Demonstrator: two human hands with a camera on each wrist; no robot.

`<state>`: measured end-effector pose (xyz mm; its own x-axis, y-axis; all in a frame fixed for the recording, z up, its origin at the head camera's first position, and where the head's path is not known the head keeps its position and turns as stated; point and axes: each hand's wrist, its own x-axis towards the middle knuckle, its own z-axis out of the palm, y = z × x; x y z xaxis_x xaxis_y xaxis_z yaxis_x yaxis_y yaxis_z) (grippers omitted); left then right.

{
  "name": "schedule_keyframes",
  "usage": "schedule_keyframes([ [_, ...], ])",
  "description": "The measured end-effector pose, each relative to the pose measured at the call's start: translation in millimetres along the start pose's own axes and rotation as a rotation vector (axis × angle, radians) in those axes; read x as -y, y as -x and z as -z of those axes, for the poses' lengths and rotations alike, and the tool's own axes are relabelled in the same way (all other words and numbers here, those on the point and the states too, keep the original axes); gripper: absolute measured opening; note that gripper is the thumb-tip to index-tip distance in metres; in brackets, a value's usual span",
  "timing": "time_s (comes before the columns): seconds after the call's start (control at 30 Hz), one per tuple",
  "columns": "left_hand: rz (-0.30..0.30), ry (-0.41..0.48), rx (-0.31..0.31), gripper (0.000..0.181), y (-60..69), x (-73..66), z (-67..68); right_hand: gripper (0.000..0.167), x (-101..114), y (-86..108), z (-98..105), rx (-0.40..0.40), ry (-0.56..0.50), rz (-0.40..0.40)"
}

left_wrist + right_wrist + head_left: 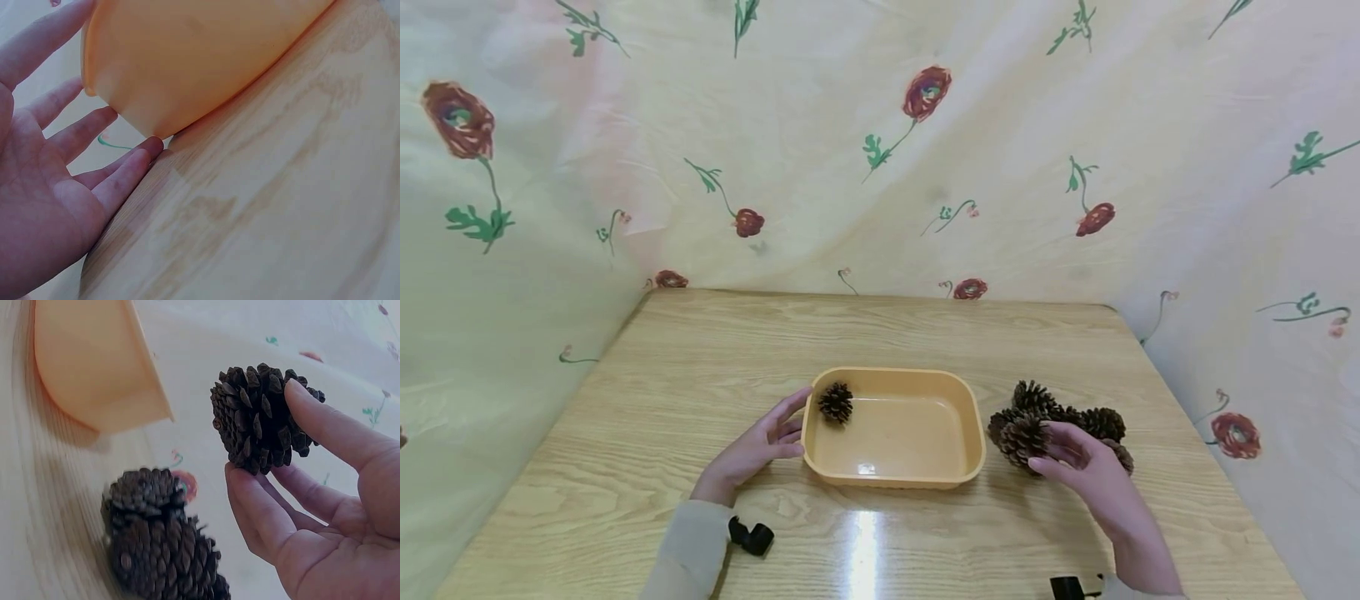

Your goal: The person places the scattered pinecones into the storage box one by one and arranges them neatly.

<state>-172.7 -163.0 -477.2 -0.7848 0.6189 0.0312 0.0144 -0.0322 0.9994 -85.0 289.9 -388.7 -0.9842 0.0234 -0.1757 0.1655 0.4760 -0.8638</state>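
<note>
A pine cone (259, 419) is pinched between the thumb and fingers of my right hand (1093, 471), raised above the pile in the right wrist view. Several more pine cones (1103, 423) lie heaped on the table under and beyond that hand. The shallow orange-yellow plastic bin (895, 477) stands left of the heap, with one pine cone (836, 403) in its far left corner. My left hand (763, 446) is at the bin's left side, fingers spread and fairly straight, fingertips against or very near its wall.
The light wood table (737, 333) backs onto a pale curtain (820, 150) printed with red flowers, which also hangs at both sides. A bright light reflection (863, 554) shows on the tabletop in front of the bin.
</note>
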Motion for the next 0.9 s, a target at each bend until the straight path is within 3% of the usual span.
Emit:
schedule_keyframes([
  [0.43, -0.007, 0.027, 0.007, 0.087, 0.0, 0.7, 0.4, 0.067, 25, -15.1, -17, 0.05, 0.027, 0.031],
  [0.9, -0.005, 0.008, 0.007, 0.087, -0.8, 2.4, 0.1, 0.064, 33, -34.4, -37, 0.104, -0.027, 0.121],
])
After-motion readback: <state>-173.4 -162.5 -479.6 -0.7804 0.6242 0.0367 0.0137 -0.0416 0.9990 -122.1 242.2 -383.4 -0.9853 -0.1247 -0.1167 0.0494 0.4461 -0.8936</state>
